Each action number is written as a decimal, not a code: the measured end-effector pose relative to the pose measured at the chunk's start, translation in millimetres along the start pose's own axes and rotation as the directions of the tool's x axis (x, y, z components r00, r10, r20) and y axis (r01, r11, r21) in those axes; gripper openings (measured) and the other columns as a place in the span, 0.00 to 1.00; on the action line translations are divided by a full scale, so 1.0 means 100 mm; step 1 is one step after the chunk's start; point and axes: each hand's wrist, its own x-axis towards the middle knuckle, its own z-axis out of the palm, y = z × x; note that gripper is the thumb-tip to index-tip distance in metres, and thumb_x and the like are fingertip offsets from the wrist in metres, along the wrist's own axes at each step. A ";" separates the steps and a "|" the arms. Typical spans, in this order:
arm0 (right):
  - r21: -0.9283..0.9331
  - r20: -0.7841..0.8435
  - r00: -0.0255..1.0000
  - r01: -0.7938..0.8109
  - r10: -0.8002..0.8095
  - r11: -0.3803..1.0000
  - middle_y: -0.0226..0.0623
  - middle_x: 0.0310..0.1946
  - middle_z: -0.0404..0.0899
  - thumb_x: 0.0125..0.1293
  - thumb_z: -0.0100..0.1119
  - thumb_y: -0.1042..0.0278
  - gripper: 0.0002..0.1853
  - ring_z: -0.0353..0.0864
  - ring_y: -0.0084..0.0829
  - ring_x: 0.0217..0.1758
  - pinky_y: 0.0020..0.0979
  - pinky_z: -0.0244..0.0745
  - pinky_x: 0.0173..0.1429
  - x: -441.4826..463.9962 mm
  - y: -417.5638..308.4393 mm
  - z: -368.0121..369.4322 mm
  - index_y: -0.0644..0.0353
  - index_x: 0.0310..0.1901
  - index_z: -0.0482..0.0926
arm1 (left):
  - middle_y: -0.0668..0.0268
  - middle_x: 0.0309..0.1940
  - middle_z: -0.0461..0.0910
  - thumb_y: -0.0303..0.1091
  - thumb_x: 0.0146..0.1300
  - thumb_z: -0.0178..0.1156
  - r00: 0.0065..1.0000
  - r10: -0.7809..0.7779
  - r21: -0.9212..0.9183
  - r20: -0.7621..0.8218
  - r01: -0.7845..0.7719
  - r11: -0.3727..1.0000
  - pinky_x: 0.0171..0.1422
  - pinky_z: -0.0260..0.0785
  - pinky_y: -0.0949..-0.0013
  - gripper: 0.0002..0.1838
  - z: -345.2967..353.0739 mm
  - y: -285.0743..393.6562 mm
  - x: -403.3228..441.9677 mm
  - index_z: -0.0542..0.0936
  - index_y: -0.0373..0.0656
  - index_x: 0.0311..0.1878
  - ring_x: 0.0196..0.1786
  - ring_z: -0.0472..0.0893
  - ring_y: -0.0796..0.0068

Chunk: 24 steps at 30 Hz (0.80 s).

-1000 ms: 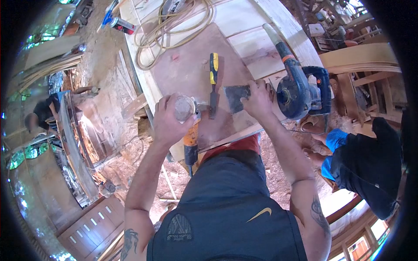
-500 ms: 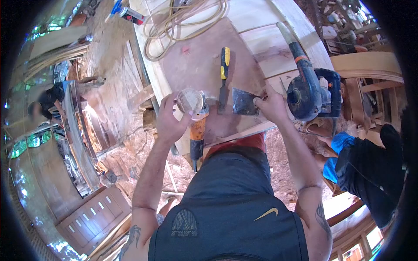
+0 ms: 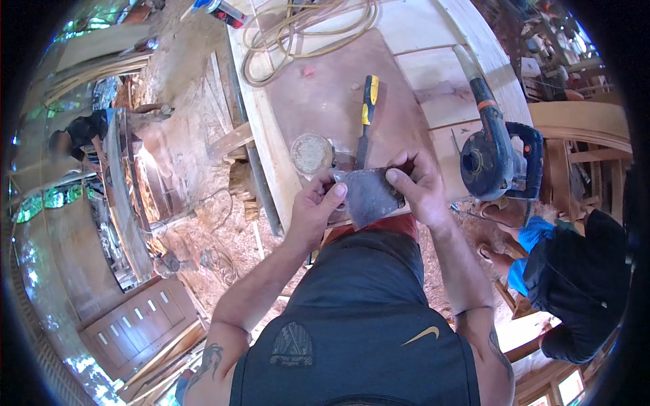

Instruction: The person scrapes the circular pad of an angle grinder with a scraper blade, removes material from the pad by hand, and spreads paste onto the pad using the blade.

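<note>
A dark, worn piece of sandpaper [image 3: 365, 199] is stretched between my hands above the near edge of the workbench. My left hand [image 3: 315, 208] pinches its left corner between thumb and fingers. My right hand [image 3: 421, 188] grips the upper right part, thumb on top. Just beyond my left hand lies an angle grinder with a pale round disc [image 3: 311, 154] facing up; its body is mostly hidden by that hand. A chisel [image 3: 369, 108] with a yellow and black handle rests past the sandpaper, its blade end partly covered.
A blower [image 3: 486, 159] stands on the right of the wooden workbench [image 3: 325, 78]. A coiled hose or cord [image 3: 271, 51] lies at the far left, near a spray can [image 3: 227, 12]. One person [image 3: 88, 142] bends over planks at left; another [image 3: 575, 277] is close on my right.
My left hand has left the grinder's disc and taken hold of the sandpaper. My right hand has brought the sandpaper left and closer to my body.
</note>
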 end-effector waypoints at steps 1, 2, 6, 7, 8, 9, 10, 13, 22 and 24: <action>0.027 -0.003 1.000 -0.007 0.007 1.000 0.27 0.41 0.79 0.76 0.69 0.73 0.13 0.77 0.19 0.44 0.26 0.75 0.49 -0.01 0.03 0.04 0.60 0.55 0.75 | 0.68 0.45 0.86 0.35 0.78 0.69 0.999 -0.016 -0.040 -0.030 0.015 0.999 0.53 0.77 0.73 0.10 -0.01 -0.06 0.02 0.84 0.40 0.54 0.46 0.82 0.80; 0.057 0.008 1.000 -0.015 0.015 0.998 0.28 0.43 0.80 0.75 0.70 0.72 0.14 0.79 0.20 0.46 0.27 0.76 0.51 -0.02 0.04 0.05 0.61 0.56 0.76 | 0.67 0.44 0.86 0.35 0.78 0.69 0.998 -0.034 -0.082 -0.059 0.029 0.996 0.54 0.77 0.72 0.10 -0.03 -0.11 0.03 0.84 0.40 0.54 0.46 0.82 0.80; 0.149 0.203 0.972 -0.149 0.117 0.978 0.35 0.50 0.85 0.72 0.73 0.72 0.22 0.84 0.27 0.53 0.30 0.79 0.60 -0.01 0.01 0.05 0.65 0.64 0.78 | 0.68 0.41 0.86 0.35 0.78 0.70 1.000 -0.002 -0.058 0.005 0.003 0.998 0.52 0.78 0.72 0.08 -0.13 -0.15 0.04 0.84 0.41 0.49 0.42 0.83 0.79; 0.158 0.287 0.945 -0.207 0.156 0.965 0.37 0.53 0.86 0.71 0.73 0.73 0.25 0.85 0.29 0.55 0.31 0.80 0.62 -0.01 -0.02 0.04 0.66 0.67 0.79 | 0.68 0.40 0.86 0.35 0.78 0.69 1.000 -0.017 -0.054 0.006 0.017 0.998 0.51 0.78 0.72 0.08 -0.12 -0.14 0.02 0.84 0.41 0.48 0.41 0.83 0.79; 0.185 0.323 0.915 -0.309 0.239 0.933 0.39 0.55 0.86 0.70 0.74 0.73 0.27 0.86 0.30 0.56 0.33 0.81 0.64 -0.03 -0.05 0.07 0.67 0.68 0.78 | 0.69 0.39 0.86 0.35 0.78 0.69 0.999 -0.031 -0.049 0.007 0.031 0.998 0.50 0.78 0.72 0.08 -0.08 -0.11 0.01 0.84 0.41 0.47 0.40 0.83 0.79; 0.208 0.362 0.876 -0.408 0.318 0.889 0.41 0.57 0.87 0.70 0.74 0.73 0.28 0.86 0.32 0.58 0.34 0.81 0.65 -0.06 -0.08 0.12 0.68 0.70 0.78 | 0.68 0.38 0.86 0.35 0.79 0.68 0.999 -0.043 -0.069 -0.019 0.041 0.997 0.49 0.78 0.72 0.07 -0.05 -0.06 0.00 0.84 0.41 0.47 0.39 0.82 0.79; 0.228 0.401 0.829 -0.503 0.391 0.834 0.42 0.59 0.87 0.69 0.74 0.73 0.30 0.87 0.33 0.59 0.35 0.82 0.67 -0.09 -0.10 0.16 0.69 0.71 0.78 | 0.68 0.38 0.86 0.34 0.80 0.67 0.997 -0.056 -0.088 -0.045 0.052 0.995 0.47 0.77 0.72 0.07 0.00 0.00 -0.02 0.84 0.40 0.47 0.38 0.82 0.80; 0.174 0.428 0.825 -0.476 0.369 0.862 0.41 0.57 0.88 0.70 0.71 0.73 0.27 0.88 0.32 0.57 0.37 0.83 0.66 -0.07 -0.08 0.18 0.71 0.69 0.79 | 0.67 0.37 0.86 0.33 0.81 0.63 0.984 0.088 0.012 -0.152 -0.087 0.996 0.45 0.77 0.72 0.08 -0.13 0.02 0.08 0.84 0.39 0.46 0.36 0.82 0.78; 0.386 0.131 0.963 -0.270 0.237 0.882 0.42 0.55 0.89 0.72 0.67 0.73 0.23 0.89 0.32 0.56 0.37 0.84 0.67 0.24 0.35 0.24 0.76 0.65 0.81 | 0.59 0.58 0.83 0.31 0.77 0.63 0.788 0.601 0.741 0.132 -0.481 0.468 0.64 0.77 0.62 0.20 -0.75 0.32 0.55 0.80 0.39 0.69 0.57 0.82 0.69; 0.386 0.124 0.965 -0.263 0.232 0.884 0.43 0.54 0.89 0.72 0.68 0.73 0.23 0.89 0.32 0.55 0.38 0.85 0.66 0.31 0.45 0.26 0.76 0.65 0.81 | 0.56 0.72 0.77 0.32 0.77 0.64 0.853 0.480 0.776 0.205 -0.441 0.451 0.74 0.73 0.58 0.28 -0.81 0.26 0.57 0.74 0.41 0.77 0.71 0.78 0.64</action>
